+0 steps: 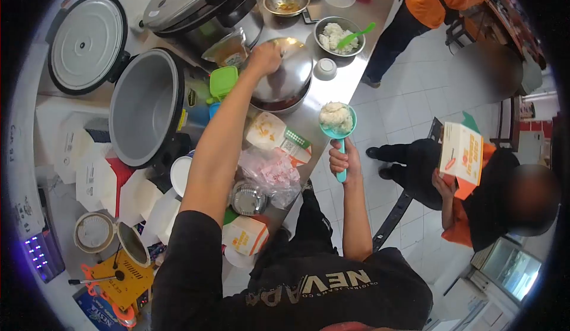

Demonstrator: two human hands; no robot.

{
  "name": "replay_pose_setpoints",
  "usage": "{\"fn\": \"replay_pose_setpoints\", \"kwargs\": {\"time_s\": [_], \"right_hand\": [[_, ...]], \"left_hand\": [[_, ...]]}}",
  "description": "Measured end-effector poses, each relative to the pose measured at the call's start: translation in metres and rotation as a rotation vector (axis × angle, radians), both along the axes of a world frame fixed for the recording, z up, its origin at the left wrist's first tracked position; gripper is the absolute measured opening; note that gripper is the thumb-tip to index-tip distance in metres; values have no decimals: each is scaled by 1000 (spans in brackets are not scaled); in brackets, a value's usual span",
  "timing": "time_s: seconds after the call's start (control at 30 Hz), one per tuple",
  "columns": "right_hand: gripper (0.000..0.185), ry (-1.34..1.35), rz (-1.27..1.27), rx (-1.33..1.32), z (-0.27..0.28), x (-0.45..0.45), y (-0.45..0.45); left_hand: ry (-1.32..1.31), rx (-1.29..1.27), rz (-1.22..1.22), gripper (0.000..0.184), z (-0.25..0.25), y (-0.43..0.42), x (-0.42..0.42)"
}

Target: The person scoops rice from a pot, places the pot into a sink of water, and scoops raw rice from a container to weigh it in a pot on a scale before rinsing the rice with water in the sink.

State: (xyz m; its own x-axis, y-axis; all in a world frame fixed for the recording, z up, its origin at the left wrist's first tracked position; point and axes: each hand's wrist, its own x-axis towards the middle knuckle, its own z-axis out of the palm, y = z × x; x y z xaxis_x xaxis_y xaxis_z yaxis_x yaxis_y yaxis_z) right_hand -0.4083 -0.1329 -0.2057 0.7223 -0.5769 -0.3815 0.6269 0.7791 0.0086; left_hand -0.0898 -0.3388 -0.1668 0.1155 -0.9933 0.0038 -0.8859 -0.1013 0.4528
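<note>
My left hand [266, 58] is closed on the top of a shiny metal pot lid [292, 72]. The lid covers most of a metal pot [291, 106]; a strip of its inside shows along the near edge. My right hand [346, 157] grips the handle of a teal rice scoop [341, 172], held beyond the counter's edge. A mound of white rice [336, 117] fills the scoop. Close to the lid stands a small white bowl [325, 69]. Behind it, a metal bowl of rice [338, 36] holds a green spoon [357, 35].
A large open cooker [146, 109] stands left of my left arm. Food cartons [246, 235], a plastic bag [271, 173] and a clear-lidded container [249, 198] crowd the near counter. One person [451, 176] holds a carton [461, 158] at right; another in orange [439, 1] stands beyond.
</note>
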Motion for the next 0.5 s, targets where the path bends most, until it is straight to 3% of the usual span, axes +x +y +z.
{"fn": "replay_pose_setpoints", "kwargs": {"time_s": [0.13,0.2,0.27,0.3,0.33,0.4,0.5], "right_hand": [[43,295,-94,-153,34,20,-35],[45,617,-153,-255,63,40,-53],[46,925,-232,-388,80,66,-69],[50,1123,-259,-541,63,78,-79],[54,1647,-305,-869,38,99,-88],[56,2035,91,-1095,16,128,-109],[55,1931,-38,-946,59,137,-124]], "left_hand": [[105,-117,82,47,102,-11,7],[98,-279,-22,48,129,-22,27],[145,-294,22,49,161,-14,30],[168,-301,43,49,177,-9,30],[231,-276,92,45,194,-2,27],[374,-211,189,42,211,15,19],[289,-233,187,46,177,5,37]]}}
